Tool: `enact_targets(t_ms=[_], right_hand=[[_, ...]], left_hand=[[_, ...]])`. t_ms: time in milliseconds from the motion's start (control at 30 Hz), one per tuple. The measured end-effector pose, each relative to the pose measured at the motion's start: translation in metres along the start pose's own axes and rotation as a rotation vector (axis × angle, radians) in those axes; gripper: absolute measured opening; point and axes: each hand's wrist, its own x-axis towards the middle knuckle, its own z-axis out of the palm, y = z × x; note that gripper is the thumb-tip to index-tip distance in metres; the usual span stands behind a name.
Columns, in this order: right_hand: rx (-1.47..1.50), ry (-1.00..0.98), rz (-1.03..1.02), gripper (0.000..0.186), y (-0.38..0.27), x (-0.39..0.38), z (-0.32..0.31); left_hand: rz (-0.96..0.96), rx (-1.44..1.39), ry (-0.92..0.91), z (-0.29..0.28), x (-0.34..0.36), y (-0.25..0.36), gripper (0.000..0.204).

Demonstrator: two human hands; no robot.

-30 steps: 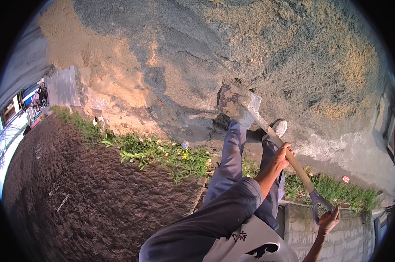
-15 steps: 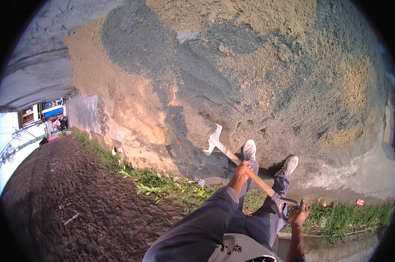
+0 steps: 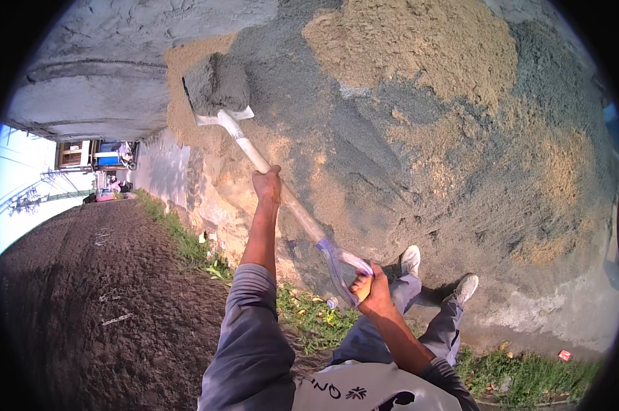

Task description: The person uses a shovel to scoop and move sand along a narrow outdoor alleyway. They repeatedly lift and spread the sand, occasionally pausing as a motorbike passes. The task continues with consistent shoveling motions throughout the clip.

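Note:
Both hands hold one long shovel (image 3: 300, 212), which slants from my body up to the far left. My left hand (image 3: 267, 185) is wrapped round the pale wooden shaft below the blade socket. My right hand (image 3: 373, 291) grips the D-shaped handle at the near end, where purple shows on the yoke. On the blade sits a load of damp grey sand (image 3: 222, 85); the blade's pale back corners and dark left edge show round it. Beneath and beyond spreads a heap of grey and tan sand (image 3: 412, 55).
A concrete wall (image 3: 94, 106) runs along the far left. My pale shoes (image 3: 410, 260) stand at the heap's near edge. Grass (image 3: 316, 318) with bits of litter borders dark rough ground (image 3: 118, 294) at the left. A red scrap (image 3: 564, 355) lies at right.
The shovel has swung up and to the far left, and its blade now carries sand. My left arm has stretched out; my right hand has moved left and forward with the handle.

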Motion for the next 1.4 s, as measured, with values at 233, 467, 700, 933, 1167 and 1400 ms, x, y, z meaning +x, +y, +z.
enact_targets(t_ms=[233, 467, 700, 933, 1167, 1400], right_hand=[[-0.181, 0.012, -0.163, 0.045, -0.041, -0.052, -0.032], [-0.341, 0.573, -0.864, 0.031, -0.138, -0.249, -0.259], [-0.622, 1.161, -1.174, 0.033, -0.135, -0.458, -0.299], [-0.832, 1.119, -1.187, 0.031, -0.174, -0.337, -0.251], [-1.323, 1.154, -1.043, 0.034, -0.197, -0.182, -0.258], [-1.169, 1.027, -1.120, 0.038, -0.177, -0.232, -0.272]], left_hand=[[-0.201, -0.308, -0.196, 0.016, -0.053, -0.049, 0.015], [-1.177, -0.774, -0.418, 0.186, -0.374, -0.213, 0.020], [-1.644, -0.765, -0.576, 0.247, -0.632, -0.223, 0.023], [-1.573, -0.934, -0.595, 0.293, -0.524, -0.272, 0.023], [-1.469, -0.588, -0.613, 0.278, -0.377, -0.414, 0.029], [-1.428, -0.574, -0.623, 0.253, -0.405, -0.403, 0.032]])
